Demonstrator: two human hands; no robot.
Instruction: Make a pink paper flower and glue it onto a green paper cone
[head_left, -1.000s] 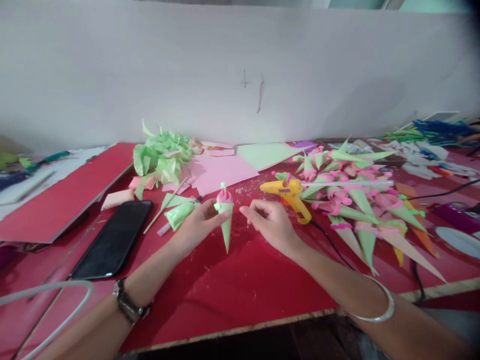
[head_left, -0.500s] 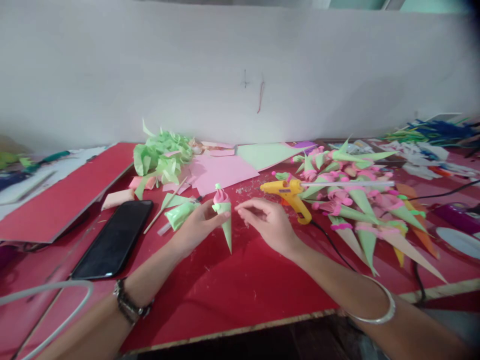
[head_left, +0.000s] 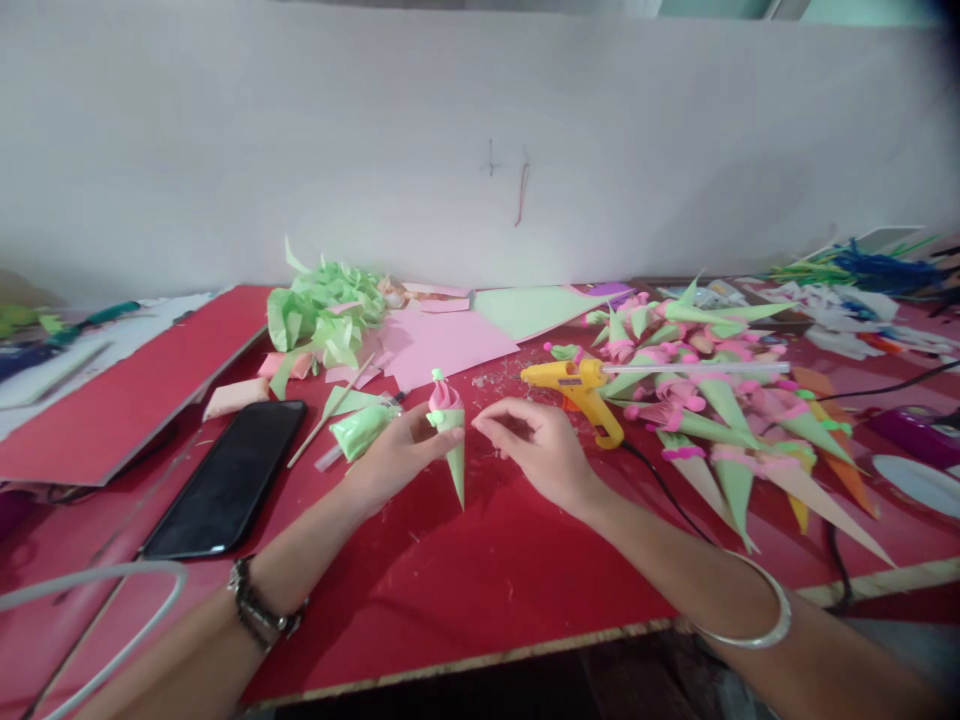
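Note:
A small light green paper ice cream cone (head_left: 456,468) with a pink swirl and a green dot on top hangs point down in the middle. My left hand (head_left: 394,455) holds it near its upper edge between thumb and fingers. Just right of it, apart from the cone, is my right hand (head_left: 544,455), thumb and fingertips pinched together; anything between them is too small to make out. A yellow hot glue gun (head_left: 564,376) with a long clear glue stick lies beyond the right hand. Beside the left hand rests a bag of green clay (head_left: 360,432).
More paper cones (head_left: 727,400) are heaped at the right. Behind lie green paper scraps (head_left: 330,305), a pink sheet (head_left: 442,345) and a light green sheet (head_left: 525,312). A black phone (head_left: 229,480) and a thin stick (head_left: 330,412) lie at the left. A pale wall (head_left: 375,150) stands behind.
The cone in my left hand has shifted very slightly to the right and turned a little. My right hand keeps its pinched pose in nearly the same place.

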